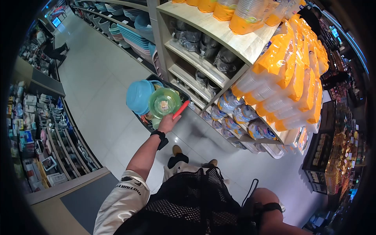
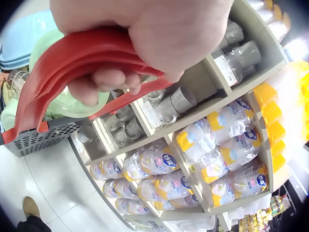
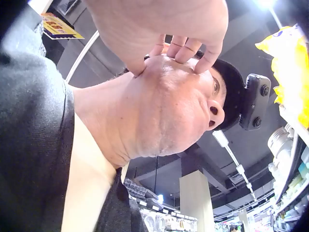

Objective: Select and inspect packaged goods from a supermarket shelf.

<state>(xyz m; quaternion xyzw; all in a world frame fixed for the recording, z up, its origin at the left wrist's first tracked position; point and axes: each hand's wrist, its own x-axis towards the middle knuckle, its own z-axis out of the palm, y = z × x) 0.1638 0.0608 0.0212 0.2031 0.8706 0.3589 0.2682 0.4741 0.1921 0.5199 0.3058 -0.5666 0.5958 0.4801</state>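
Note:
My left hand (image 1: 168,123) grips the red handle (image 1: 181,110) of a black shopping basket (image 2: 48,137), its fingers curled round the bar in the left wrist view. Inside the basket, a translucent green basin (image 1: 175,96) with a small label lies beside a stack of light blue plastic ware (image 1: 137,97). The other contents are mostly hidden under these. In the right wrist view my right hand (image 3: 169,24) is raised to the face, fingertips resting along the cheek and jaw, with nothing held. The head view shows only the right arm (image 1: 268,205), at lower right.
Close on the right stands a shelf unit (image 1: 213,25) with packaged cups. Orange-wrapped cup stacks (image 1: 290,66) are piled at its end. Basins (image 1: 131,37) fill shelves further up the aisle. Goods racks (image 1: 43,137) line the left, and a person (image 1: 51,49) is far left.

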